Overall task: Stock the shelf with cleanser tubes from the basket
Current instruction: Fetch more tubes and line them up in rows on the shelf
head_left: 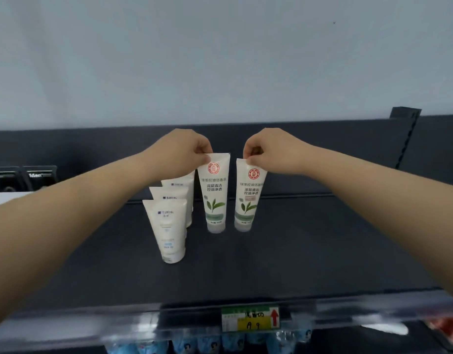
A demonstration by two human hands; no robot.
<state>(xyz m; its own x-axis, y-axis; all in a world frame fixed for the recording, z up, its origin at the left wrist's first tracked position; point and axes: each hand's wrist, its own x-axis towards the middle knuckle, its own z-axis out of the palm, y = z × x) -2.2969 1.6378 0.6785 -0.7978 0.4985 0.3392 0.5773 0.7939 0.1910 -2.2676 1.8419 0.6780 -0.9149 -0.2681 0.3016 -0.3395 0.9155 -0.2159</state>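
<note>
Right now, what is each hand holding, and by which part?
The left hand pinches the left green-tea tube by its crimped top edge; the right hand pinches the right green-tea tube likewise, caps down.

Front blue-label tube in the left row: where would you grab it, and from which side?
Likely pinch the flat crimped top of the front blue-label tube from above: it stands cap-down, with a second tube close behind. The left hand pinches a green-leaf tube likewise.
</note>
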